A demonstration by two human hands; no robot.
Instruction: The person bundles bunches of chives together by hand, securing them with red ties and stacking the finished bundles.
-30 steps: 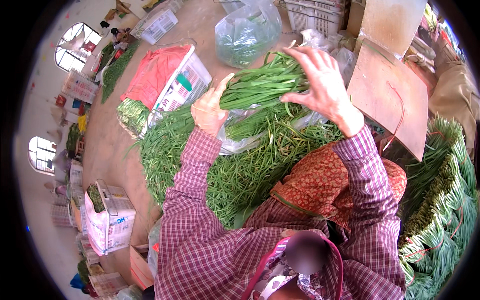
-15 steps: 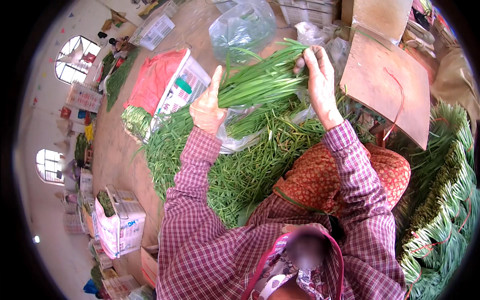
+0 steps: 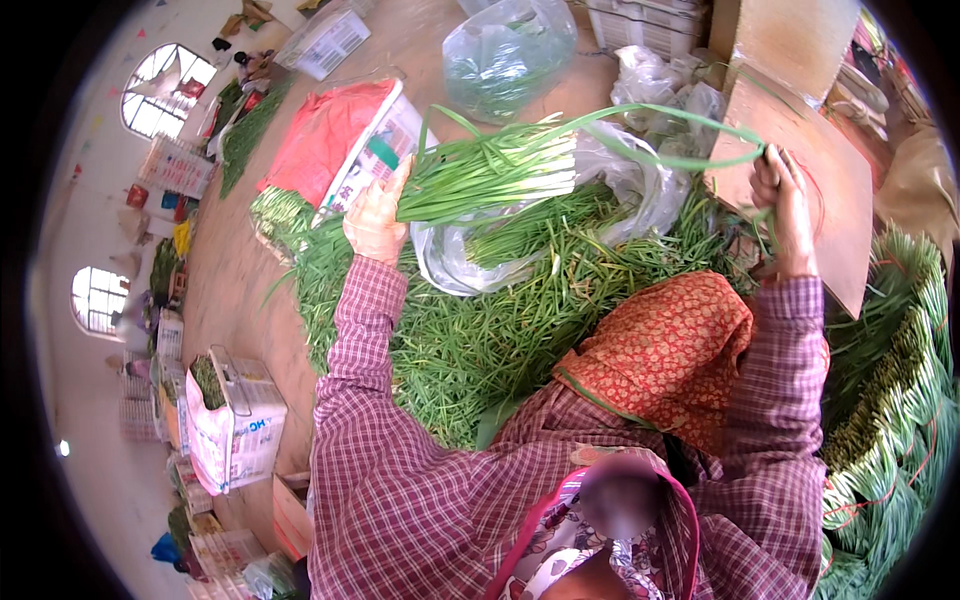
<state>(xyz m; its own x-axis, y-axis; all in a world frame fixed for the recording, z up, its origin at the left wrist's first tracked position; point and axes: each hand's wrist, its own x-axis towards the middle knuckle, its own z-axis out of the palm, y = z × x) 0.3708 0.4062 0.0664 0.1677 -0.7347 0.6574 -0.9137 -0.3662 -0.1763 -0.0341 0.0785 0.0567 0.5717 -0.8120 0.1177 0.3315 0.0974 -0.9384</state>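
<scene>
My left hand [image 3: 377, 222] is closed round the leafy end of a bundle of garlic chives [image 3: 490, 172], whose pale cut ends point right. Off to the right, my right hand [image 3: 783, 188] is closed in a fist on a long green leaf [image 3: 690, 117]. The leaf stretches in a curve from near the bundle's pale ends to that fist. Beneath the bundle a clear plastic bag [image 3: 450, 268] lies open with more chives in it. A wide heap of loose green trimmings [image 3: 480, 340] spreads below, up to my red flowered apron [image 3: 650, 350].
A tilted brown board [image 3: 790, 190] stands at the right, above tied bundles of chives [image 3: 885, 400]. To the left is a white crate [image 3: 400, 125] with a red cloth [image 3: 325, 135]. A filled clear bag [image 3: 510, 60] sits at the back, beside crumpled plastic [image 3: 660, 85].
My right hand has left the bundle's pale ends and moved far right and down, drawing out a long leaf. My left hand has shifted slightly left and down with the bundle.
</scene>
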